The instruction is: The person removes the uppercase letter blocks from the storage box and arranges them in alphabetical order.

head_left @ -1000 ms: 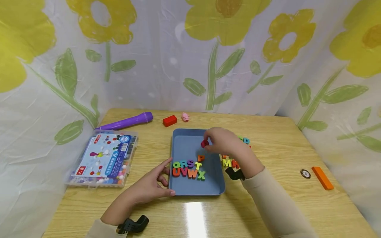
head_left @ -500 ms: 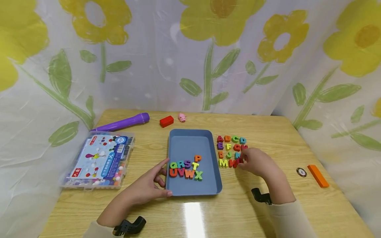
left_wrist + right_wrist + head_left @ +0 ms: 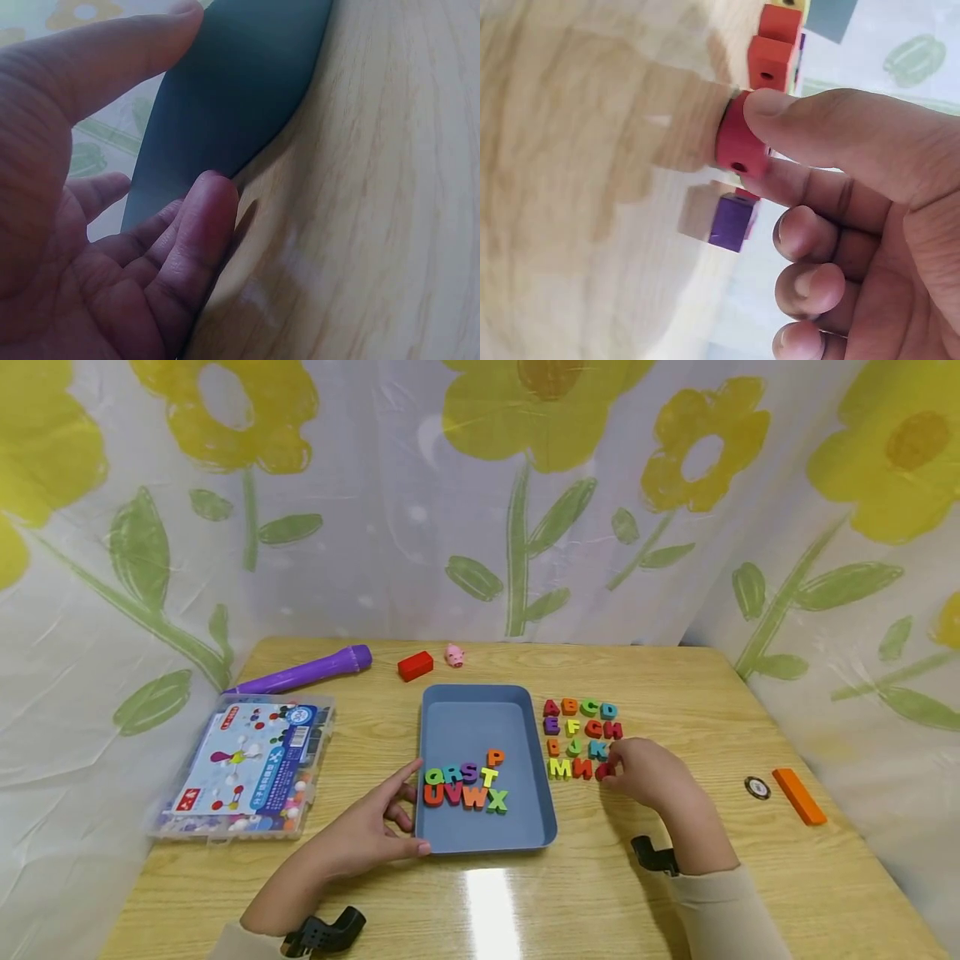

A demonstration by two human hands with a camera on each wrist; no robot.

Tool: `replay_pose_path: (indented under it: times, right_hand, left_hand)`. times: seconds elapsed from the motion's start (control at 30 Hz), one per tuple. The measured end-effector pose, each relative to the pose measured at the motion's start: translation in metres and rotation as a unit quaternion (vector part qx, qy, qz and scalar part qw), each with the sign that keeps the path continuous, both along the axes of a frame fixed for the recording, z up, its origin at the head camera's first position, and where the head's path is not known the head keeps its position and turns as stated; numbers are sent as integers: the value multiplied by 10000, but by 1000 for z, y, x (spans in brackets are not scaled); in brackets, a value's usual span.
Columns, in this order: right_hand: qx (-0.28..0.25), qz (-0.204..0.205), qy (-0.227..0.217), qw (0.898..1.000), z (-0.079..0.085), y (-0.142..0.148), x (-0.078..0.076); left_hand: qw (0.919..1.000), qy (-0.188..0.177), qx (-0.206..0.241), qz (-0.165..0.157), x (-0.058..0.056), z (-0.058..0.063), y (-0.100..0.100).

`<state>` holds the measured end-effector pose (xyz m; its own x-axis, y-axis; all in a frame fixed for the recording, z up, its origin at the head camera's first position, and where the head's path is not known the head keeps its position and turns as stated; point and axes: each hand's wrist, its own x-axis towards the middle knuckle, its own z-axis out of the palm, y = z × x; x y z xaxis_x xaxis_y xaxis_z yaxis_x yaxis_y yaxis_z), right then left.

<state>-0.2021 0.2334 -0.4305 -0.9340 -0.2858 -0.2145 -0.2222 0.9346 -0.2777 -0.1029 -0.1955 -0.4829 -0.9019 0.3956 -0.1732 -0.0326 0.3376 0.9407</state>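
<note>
Pale curtains (image 3: pixel 360 552) painted with yellow flowers (image 3: pixel 540 418) enclose the wood-grained tabletop (image 3: pixel 675 685) at far, left and right. The left hand (image 3: pixel 366 832), loosely spread, touches the blue tray's (image 3: pixel 480 722) left side; right of the tray, the right hand (image 3: pixel 654 778) pinches a red letter (image 3: pixel 739 142) between thumb and finger.

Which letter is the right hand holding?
The rounded red letter beside the N, at the right end of its row; it alone is pinched by the right hand.
</note>
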Motion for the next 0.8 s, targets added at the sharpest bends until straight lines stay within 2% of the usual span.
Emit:
replay_pose_path:
  times: [0.3, 0.43, 0.6, 0.8]
  right_hand:
    - [-32, -41, -27, 10000, -6, 0, -2]
    - [-117, -2, 9, 9999, -3, 1, 1]
    - [-316, 36, 314, 9990, 19, -10, 9]
    - [-335, 674, 820, 9938, 53, -65, -1]
  left_hand:
    - [10000, 10, -36, 35, 2, 3, 0]
    - [10000, 0, -20, 36, 2, 2, 0]
    - [10000, -89, 35, 7, 2, 1, 1]
    - [9999, -84, -32, 64, 2, 1, 1]
